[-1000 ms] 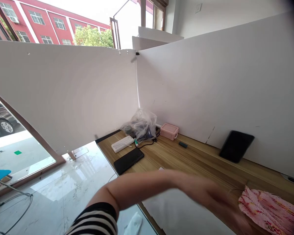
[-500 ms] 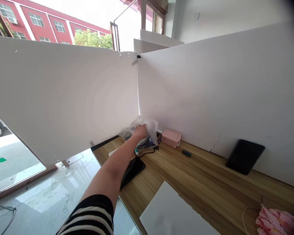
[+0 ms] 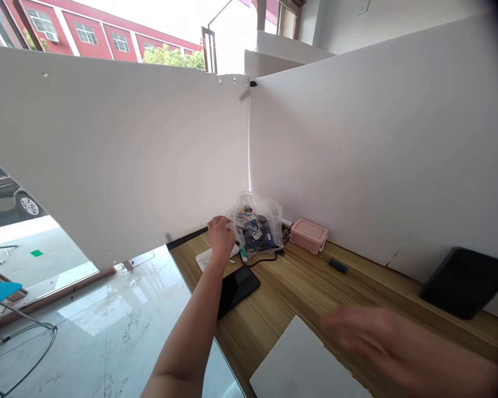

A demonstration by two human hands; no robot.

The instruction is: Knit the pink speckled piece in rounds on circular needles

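Note:
My left hand (image 3: 221,236) reaches to the far corner of the wooden desk (image 3: 299,287) and grips the left edge of a clear plastic bag (image 3: 257,224) that holds dark packets. My right hand (image 3: 373,338) is low at the right, smeared by motion, above a white board (image 3: 299,365) lying on the desk. A white flat box (image 3: 205,258) and a black phone (image 3: 237,287) lie just under my left forearm.
A pink lidded box (image 3: 309,235) sits beside the bag, with a small dark object (image 3: 338,266) to its right. A black tablet (image 3: 460,282) leans on the white partition (image 3: 377,143). A black cable (image 3: 265,257) runs near the bag. The desk's left edge drops to a tiled floor.
My left hand slid from the top of the bag to its left edge and closed on it. My right hand came into view at the lower right. The view shifted right.

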